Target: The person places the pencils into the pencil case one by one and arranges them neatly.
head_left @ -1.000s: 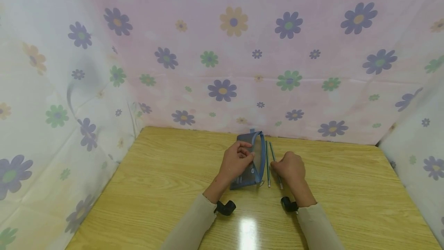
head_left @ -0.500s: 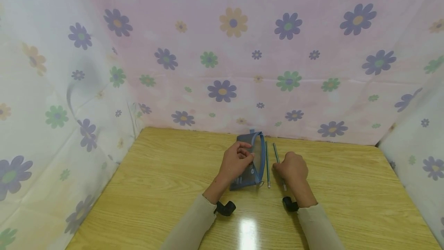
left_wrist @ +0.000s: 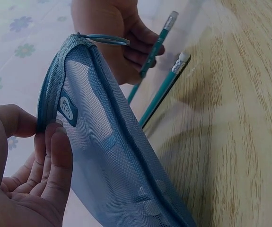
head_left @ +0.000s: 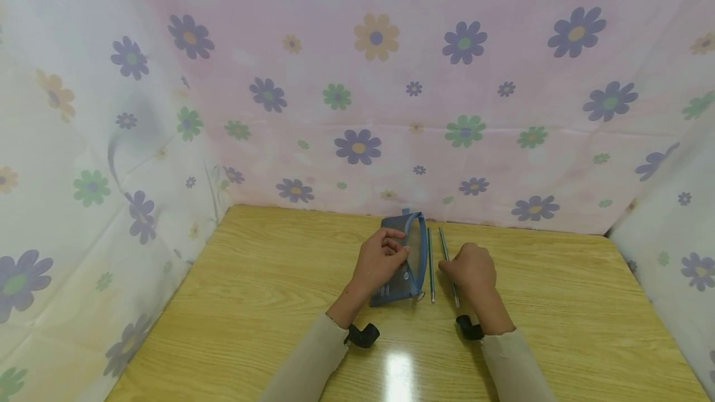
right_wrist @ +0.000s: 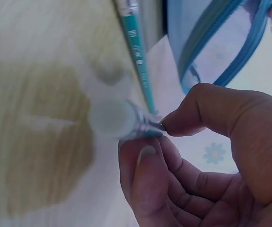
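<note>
A blue mesh zip pencil pouch (head_left: pixel 395 222) stands on the table with its zip open. My left hand (head_left: pixel 378 263) pinches the edge of its opening between thumb and fingers; the left wrist view shows a small oval label (left_wrist: pixel 68 109) beside that grip. To the right of the pouch, my right hand (head_left: pixel 472 270) pinches a green pencil (head_left: pixel 443 242) between thumb and fingers. In the right wrist view this pencil's white eraser end (right_wrist: pixel 109 117) faces the camera, blurred. A second green pencil (head_left: pixel 431 265) lies between the pouch and the right hand, apart from both.
The wood-grain table (head_left: pixel 268 278) extends to both sides of the hands. Flower-patterned cloth (head_left: pixel 402 110) closes off the back and sides. A metal ring (left_wrist: pixel 102 39) hangs at the pouch's zip end. Black wrist devices (head_left: pixel 364 335) sit at both sleeves.
The right hand and its pencil have shifted slightly to the right, away from the lying pencil. The left hand, the pouch and the lying pencil have stayed put.
</note>
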`<state>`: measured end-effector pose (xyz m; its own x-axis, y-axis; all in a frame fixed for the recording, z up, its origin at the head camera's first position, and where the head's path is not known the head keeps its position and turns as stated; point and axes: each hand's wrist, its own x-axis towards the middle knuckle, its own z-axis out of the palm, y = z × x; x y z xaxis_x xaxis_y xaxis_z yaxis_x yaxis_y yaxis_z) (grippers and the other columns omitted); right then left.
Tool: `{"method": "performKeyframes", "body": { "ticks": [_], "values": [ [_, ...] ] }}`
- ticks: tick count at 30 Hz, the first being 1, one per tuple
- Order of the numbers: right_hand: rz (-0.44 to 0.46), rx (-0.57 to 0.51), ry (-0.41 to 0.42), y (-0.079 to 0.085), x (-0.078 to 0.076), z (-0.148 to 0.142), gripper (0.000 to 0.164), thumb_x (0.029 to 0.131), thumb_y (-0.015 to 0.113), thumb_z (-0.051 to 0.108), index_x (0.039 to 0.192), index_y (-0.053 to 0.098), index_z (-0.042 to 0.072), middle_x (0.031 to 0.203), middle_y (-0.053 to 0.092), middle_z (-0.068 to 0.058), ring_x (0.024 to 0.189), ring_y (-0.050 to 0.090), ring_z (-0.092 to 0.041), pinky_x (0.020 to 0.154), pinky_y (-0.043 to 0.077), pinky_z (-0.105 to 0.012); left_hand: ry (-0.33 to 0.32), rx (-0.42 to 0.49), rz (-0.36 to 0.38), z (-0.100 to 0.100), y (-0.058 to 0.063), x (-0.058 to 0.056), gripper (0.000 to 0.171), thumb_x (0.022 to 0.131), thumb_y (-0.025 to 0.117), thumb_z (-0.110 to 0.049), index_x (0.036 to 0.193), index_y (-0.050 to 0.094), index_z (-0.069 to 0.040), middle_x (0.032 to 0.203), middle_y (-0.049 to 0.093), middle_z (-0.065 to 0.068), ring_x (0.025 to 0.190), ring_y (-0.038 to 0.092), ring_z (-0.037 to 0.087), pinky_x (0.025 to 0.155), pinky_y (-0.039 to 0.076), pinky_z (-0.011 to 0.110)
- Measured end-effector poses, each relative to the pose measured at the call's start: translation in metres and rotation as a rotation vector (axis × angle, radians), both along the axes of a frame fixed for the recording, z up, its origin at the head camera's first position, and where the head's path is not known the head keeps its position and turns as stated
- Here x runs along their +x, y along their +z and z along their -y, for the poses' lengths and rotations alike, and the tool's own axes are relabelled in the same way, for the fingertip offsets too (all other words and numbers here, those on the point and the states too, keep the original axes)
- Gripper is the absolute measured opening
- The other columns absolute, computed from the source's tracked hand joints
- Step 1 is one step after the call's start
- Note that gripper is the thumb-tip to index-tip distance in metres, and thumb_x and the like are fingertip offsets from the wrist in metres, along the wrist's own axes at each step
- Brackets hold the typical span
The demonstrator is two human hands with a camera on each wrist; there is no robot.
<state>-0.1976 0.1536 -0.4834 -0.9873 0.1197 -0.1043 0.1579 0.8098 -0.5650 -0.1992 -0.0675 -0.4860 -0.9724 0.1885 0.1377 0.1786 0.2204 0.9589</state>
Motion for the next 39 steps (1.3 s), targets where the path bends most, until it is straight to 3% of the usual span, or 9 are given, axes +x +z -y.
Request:
{"method": "performKeyframes", "body": {
  "ticks": [6,13,23,27,32,35,39],
  "values": [
    [-0.037,-0.075,0.028,0.009,0.002,0.002,0.044,0.084,0.077,0.019,0.046,0.058,0.012,0.043,0.046,0.005,0.041,0.041,-0.012,0.043,0.034,-0.028,0.004,0.013,0.011,0.000,-0.001,0.000,0.025,0.102,0.073,-0.012,0.125,0.068,-0.005,0.090,0.069,0.008,0.072,0.070,0.019,0.063,0.056,0.027],
    [-0.040,-0.117,0.044,0.018,0.004,0.003,0.034,0.087,0.078,0.020,0.058,0.072,0.002,0.048,0.058,0.001,0.042,0.046,-0.013,0.044,0.037,-0.028,0.005,0.031,0.005,-0.001,-0.002,-0.001,0.026,0.101,0.074,-0.014,0.125,0.068,-0.006,0.091,0.070,0.011,0.073,0.070,0.019,0.063,0.056,0.027],
    [-0.056,-0.192,0.107,0.026,0.007,0.005,0.031,0.090,0.075,0.017,0.062,0.072,0.004,0.049,0.057,0.001,0.048,0.054,-0.017,0.055,0.046,-0.033,-0.004,0.044,0.004,0.000,-0.002,0.000,0.027,0.102,0.073,-0.013,0.127,0.067,-0.005,0.092,0.070,0.012,0.077,0.072,0.034,0.062,0.055,0.026],
    [-0.057,-0.236,0.113,0.026,0.006,0.005,0.025,0.091,0.074,0.017,0.072,0.076,0.002,0.055,0.063,-0.001,0.052,0.062,-0.018,0.059,0.053,-0.035,0.003,0.050,0.006,-0.001,-0.001,0.001,0.028,0.102,0.072,-0.011,0.128,0.066,-0.003,0.093,0.070,0.013,0.079,0.072,0.037,0.061,0.053,0.024],
    [-0.019,-0.338,0.099,0.024,0.005,0.008,0.019,0.092,0.073,0.016,0.091,0.080,-0.002,0.075,0.075,-0.010,0.061,0.071,-0.021,0.064,0.061,-0.039,0.010,0.031,0.008,-0.003,0.014,0.008,0.028,0.102,0.068,-0.003,0.128,0.064,0.005,0.094,0.069,0.021,0.081,0.071,0.046,0.058,0.049,0.021],
    [0.001,-0.401,0.095,0.023,0.005,0.010,0.019,0.092,0.071,0.013,0.095,0.080,-0.004,0.079,0.075,-0.014,0.064,0.072,-0.023,0.067,0.062,-0.042,0.001,0.047,0.012,-0.002,0.027,0.014,0.028,0.101,0.067,0.000,0.127,0.063,0.009,0.093,0.068,0.024,0.083,0.069,0.052,0.058,0.048,0.020],
    [0.008,-0.480,0.085,0.022,0.005,0.014,0.020,0.092,0.069,0.010,0.097,0.079,-0.006,0.079,0.075,-0.016,0.066,0.073,-0.026,0.071,0.063,-0.047,-0.006,0.067,0.006,-0.002,0.033,0.018,0.028,0.101,0.067,0.000,0.127,0.063,0.010,0.092,0.067,0.023,0.082,0.068,0.053,0.058,0.048,0.022]
  ]
}}
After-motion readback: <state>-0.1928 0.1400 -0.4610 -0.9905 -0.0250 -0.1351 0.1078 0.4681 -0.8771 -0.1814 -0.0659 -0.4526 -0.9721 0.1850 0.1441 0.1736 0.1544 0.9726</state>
